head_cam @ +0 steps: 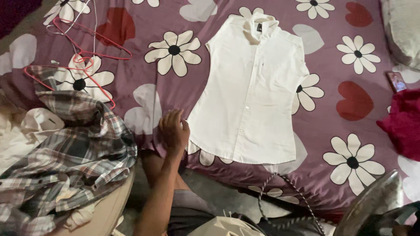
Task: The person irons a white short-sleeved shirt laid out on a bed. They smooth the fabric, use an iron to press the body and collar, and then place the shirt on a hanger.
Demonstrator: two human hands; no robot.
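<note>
Resting flat at seven o'clock of the white shirt, the left hand, fingers together, grips nothing; the shirt looks light, limp—best pinched at shoulders.

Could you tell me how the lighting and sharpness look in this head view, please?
Head view: dim, soft light, no glare; the white shirt is brightest and sharp; the left hand is slightly soft; the iron at the lower right edge is dark and blurred.
</note>
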